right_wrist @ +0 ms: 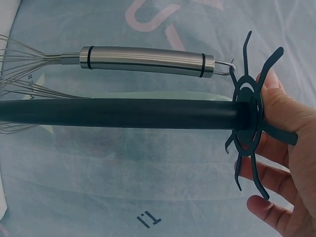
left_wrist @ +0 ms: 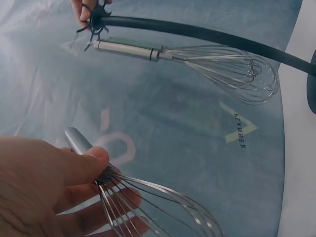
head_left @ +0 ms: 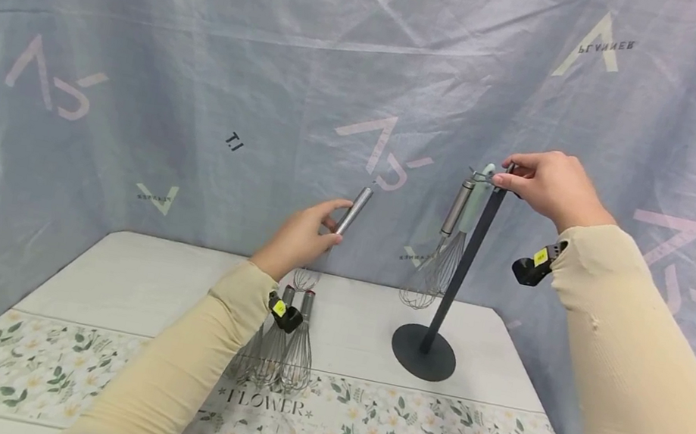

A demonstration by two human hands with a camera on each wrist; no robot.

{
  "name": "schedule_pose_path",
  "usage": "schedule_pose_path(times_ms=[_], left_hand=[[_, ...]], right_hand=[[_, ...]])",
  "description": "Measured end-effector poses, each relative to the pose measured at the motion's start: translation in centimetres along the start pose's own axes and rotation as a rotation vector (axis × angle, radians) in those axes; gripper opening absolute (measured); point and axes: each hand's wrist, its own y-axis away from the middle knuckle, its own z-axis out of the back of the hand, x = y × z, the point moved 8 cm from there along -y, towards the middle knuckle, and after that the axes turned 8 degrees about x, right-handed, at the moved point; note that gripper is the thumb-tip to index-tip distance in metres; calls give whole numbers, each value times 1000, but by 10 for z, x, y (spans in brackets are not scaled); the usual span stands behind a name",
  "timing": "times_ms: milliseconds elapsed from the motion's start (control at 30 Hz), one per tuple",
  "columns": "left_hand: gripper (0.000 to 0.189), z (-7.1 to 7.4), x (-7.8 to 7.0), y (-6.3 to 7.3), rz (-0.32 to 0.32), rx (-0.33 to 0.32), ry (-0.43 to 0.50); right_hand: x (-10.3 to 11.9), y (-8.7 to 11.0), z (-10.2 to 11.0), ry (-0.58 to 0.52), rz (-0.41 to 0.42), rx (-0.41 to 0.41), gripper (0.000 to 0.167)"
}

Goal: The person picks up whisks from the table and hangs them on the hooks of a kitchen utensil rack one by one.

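My left hand (head_left: pixel 306 237) pinches a steel whisk (head_left: pixel 355 209) near the base of its handle, thumb on one side and fingers on the other. The handle tilts up to the right, and the wires hang below the hand. At the right, my right hand (head_left: pixel 554 184) grips the top of a dark utensil stand (head_left: pixel 469 256), thumb and fingers at its ring of hooks (right_wrist: pixel 248 106). From one hook hangs a whisk with a steel handle (right_wrist: pixel 145 60) by its wire loop. Behind it hangs a whisk with a pale green handle (head_left: pixel 471 208), partly hidden by the pole in the right wrist view.
Several steel whisks (head_left: pixel 299 351) lie side by side on the table near my left forearm, which partly covers them. The stand's round base (head_left: pixel 422 364) rests on the white table (head_left: pixel 357 330) at the right. A printed grey cloth (head_left: pixel 287 84) hangs behind.
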Motion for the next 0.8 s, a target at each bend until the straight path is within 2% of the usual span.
schedule_pose_path(times_ms=[400,567,800], left_hand=[[63,-1,-47,-16,-115,-23,-61],[62,-7,-63,-23,-156,-25,-110],[61,-18,-81,-26,-188,-12,-114]], right_hand=[[3,1,0,-2,2,-13,51],[2,0,0,10,1,-12,51],[2,0,-1,14,-4,-9,51]])
